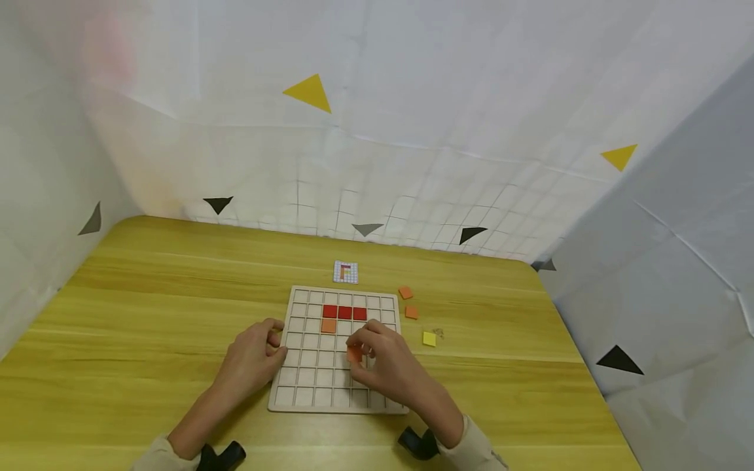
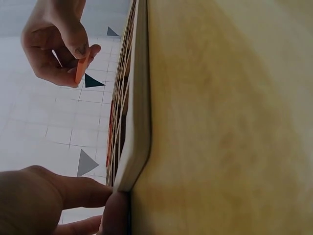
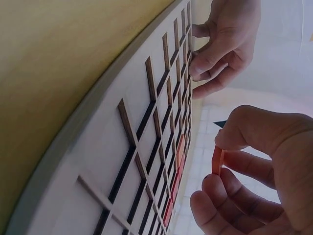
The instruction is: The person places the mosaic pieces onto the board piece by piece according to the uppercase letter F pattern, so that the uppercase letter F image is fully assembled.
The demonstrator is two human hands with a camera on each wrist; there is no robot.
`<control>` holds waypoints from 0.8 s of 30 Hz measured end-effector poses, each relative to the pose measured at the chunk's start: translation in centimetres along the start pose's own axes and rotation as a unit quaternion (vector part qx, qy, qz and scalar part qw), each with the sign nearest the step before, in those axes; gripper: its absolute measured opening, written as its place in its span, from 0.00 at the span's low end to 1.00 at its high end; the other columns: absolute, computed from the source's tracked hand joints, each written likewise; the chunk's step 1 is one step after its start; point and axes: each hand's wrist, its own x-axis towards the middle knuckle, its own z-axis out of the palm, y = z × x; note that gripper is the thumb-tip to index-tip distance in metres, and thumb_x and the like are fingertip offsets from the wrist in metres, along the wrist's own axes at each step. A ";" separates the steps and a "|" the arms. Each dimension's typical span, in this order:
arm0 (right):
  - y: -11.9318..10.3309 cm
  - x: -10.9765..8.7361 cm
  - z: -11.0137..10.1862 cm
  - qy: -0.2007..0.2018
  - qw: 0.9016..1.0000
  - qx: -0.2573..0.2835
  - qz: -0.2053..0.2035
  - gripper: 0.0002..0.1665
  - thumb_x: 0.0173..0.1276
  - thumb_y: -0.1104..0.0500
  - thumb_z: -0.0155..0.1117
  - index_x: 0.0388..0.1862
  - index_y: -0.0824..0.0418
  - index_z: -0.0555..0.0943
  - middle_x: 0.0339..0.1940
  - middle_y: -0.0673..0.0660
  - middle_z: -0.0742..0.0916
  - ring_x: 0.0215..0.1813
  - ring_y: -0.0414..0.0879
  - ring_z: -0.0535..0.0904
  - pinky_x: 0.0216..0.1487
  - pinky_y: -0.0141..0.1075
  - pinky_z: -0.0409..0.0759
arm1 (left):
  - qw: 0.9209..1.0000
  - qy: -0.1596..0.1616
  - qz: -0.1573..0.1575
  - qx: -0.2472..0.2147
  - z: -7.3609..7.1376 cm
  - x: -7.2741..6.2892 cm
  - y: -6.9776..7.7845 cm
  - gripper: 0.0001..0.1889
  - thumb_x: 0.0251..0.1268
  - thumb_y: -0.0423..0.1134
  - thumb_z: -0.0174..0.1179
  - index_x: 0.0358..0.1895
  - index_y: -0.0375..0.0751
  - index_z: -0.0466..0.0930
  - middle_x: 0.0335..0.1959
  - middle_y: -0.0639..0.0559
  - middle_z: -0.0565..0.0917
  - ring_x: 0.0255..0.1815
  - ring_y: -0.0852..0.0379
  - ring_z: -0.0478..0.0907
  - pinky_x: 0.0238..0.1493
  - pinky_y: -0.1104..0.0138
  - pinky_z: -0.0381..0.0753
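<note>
A pale wooden grid board [image 1: 303, 378] lies on the table. Three red tiles [image 1: 344, 313] sit side by side in its upper cells, and an orange tile [image 1: 328, 326] fills the cell below the leftmost one. My right hand [image 1: 389, 363] pinches another orange tile [image 3: 218, 159] between thumb and fingers, held on edge above the board; the right wrist view shows a gap between tile and grid. At the board's left edge, my left hand [image 1: 250, 356] rests with thumb and fingertips touching the rim, also visible in the left wrist view.
Two loose orange tiles [image 1: 411, 313] and a yellow tile [image 1: 429, 338] lie right of the board. Behind it is a small patterned card [image 1: 345, 272] with a gridded coloured figure. White sheeting [image 1: 412, 163] with triangle marks encloses the table's back and sides.
</note>
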 end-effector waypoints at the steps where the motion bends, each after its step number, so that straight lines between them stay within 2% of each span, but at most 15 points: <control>1: 0.0 0.1 0.1 0.001 1.000 -0.001 -0.002 0.11 0.56 0.64 0.72 0.39 0.57 0.84 0.37 0.47 0.80 0.34 0.45 0.77 0.34 0.31 0.78 | 1.000 0.000 0.000 0.000 0.0 0.0 0.0 0.20 0.58 0.31 0.66 0.54 0.30 0.78 0.33 0.51 0.78 0.32 0.57 0.77 0.32 0.62 0.75; 7: 0.1 0.8 0.6 0.000 1.000 -0.004 -0.012 0.12 0.55 0.65 0.73 0.39 0.57 0.84 0.36 0.48 0.80 0.35 0.44 0.77 0.35 0.28 0.75 | 1.000 -0.001 -0.002 -0.001 0.0 0.0 0.0 0.20 0.58 0.31 0.66 0.54 0.31 0.79 0.33 0.51 0.78 0.31 0.57 0.78 0.32 0.63 0.76; 13: 0.1 1.3 1.1 -0.005 1.000 -0.002 -0.007 0.12 0.56 0.63 0.73 0.39 0.56 0.84 0.36 0.48 0.80 0.36 0.43 0.77 0.36 0.27 0.76 | 1.000 -0.003 -0.003 -0.004 -0.1 -0.1 0.1 0.20 0.58 0.30 0.67 0.54 0.30 0.79 0.33 0.50 0.78 0.31 0.57 0.78 0.32 0.62 0.77; 24: 0.0 2.3 1.8 -0.005 1.000 0.009 -0.024 0.11 0.55 0.65 0.73 0.37 0.57 0.83 0.34 0.49 0.80 0.34 0.44 0.78 0.34 0.26 0.75 | 1.000 -0.001 -0.001 -0.004 -0.1 -0.1 0.0 0.19 0.58 0.30 0.66 0.54 0.31 0.79 0.33 0.50 0.78 0.31 0.57 0.78 0.32 0.62 0.76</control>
